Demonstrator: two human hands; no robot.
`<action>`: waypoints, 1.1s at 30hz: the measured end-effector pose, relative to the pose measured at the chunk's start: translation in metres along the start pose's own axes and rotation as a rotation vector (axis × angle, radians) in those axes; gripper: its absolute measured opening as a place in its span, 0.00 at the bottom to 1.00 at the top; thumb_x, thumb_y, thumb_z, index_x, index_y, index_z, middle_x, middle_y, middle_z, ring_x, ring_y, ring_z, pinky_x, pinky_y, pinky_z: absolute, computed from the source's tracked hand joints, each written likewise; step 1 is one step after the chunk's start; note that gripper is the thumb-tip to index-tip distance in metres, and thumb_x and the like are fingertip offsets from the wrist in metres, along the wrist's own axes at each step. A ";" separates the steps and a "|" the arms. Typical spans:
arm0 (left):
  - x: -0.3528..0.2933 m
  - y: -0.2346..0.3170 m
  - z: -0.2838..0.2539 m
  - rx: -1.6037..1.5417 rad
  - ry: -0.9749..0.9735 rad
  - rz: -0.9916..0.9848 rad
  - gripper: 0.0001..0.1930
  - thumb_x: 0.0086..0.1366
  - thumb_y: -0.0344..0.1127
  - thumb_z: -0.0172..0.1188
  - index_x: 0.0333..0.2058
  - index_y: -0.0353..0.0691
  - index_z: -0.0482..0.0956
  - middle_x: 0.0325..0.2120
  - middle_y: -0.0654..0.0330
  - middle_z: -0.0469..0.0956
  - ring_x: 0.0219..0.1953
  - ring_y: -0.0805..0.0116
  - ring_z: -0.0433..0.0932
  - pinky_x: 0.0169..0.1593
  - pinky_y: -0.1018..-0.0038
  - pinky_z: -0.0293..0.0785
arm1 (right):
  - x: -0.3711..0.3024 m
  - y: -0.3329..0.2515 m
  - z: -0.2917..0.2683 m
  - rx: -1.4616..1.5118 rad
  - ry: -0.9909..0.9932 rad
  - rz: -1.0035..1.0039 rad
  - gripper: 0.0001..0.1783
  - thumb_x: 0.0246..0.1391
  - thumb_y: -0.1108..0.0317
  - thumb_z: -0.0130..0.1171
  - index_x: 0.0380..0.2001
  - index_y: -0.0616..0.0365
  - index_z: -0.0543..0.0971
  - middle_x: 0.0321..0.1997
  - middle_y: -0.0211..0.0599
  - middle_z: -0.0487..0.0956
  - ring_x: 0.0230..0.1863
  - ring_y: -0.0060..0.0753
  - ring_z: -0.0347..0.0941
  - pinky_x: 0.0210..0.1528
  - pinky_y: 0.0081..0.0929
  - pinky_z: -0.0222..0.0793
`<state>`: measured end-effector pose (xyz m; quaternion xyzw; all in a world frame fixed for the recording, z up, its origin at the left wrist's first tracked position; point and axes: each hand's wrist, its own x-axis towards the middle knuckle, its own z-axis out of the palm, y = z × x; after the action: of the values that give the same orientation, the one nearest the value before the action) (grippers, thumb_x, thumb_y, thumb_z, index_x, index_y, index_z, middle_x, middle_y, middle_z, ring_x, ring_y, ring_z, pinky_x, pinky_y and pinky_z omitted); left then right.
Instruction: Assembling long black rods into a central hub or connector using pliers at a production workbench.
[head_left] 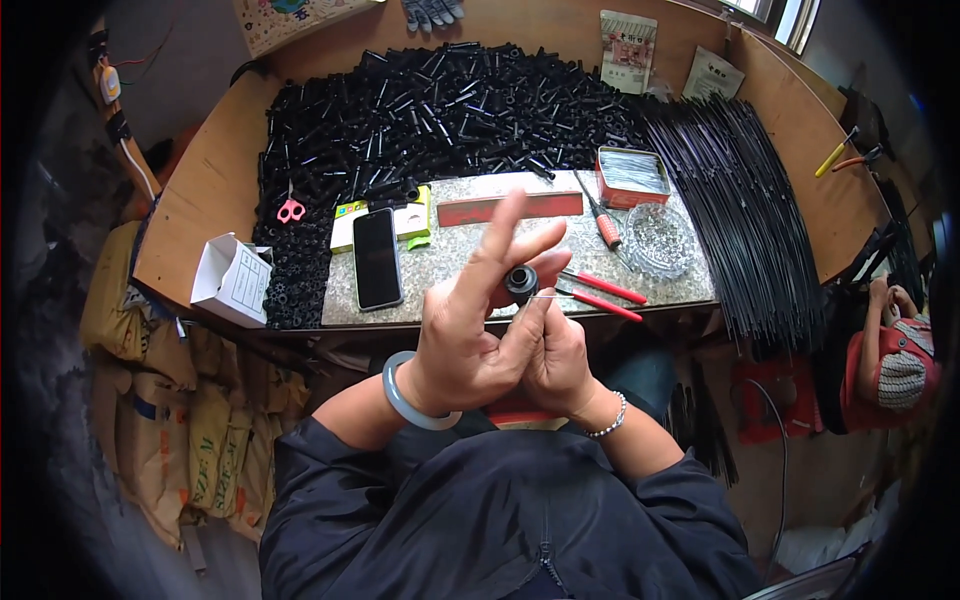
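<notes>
My left hand (455,330) is curled around a short black tubular part (521,281), its round open end facing up. The index finger of that hand points up and away from the part. Close against it, my right hand (556,362) has thumb and fingers pinched together at a thin metal wire or pin (543,296), which crosses near the tube's rim. Fingers cover most of the tube and the lower end of the wire. Just beyond my right hand lie red-handled pliers (605,296) on the speckled work slab (450,285).
A heap of black tubes (430,110) fills the back; long black rods (740,210) lie right. On the slab are a phone (377,260), a screwdriver (608,228), a glass dish (660,240) and a tin of pins (632,175). Pink scissors (290,210) lie left. Another person's arm (868,335) shows at right.
</notes>
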<state>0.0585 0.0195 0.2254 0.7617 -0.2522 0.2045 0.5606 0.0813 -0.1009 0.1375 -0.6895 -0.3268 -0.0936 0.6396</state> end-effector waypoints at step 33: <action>-0.055 -0.060 -0.002 -0.299 0.210 -0.360 0.22 0.71 0.43 0.45 0.49 0.27 0.70 0.12 0.75 0.55 0.11 0.90 0.49 0.13 0.88 0.45 | -0.025 0.088 -0.101 -1.054 -0.091 -0.148 0.16 0.42 0.57 0.64 0.28 0.56 0.74 0.36 0.37 0.71 0.42 0.38 0.67 0.44 0.34 0.62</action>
<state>0.0522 0.0447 0.1479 0.6774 -0.0803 0.1399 0.7177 0.1413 -0.2022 0.0679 -0.8958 -0.3104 -0.2600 0.1833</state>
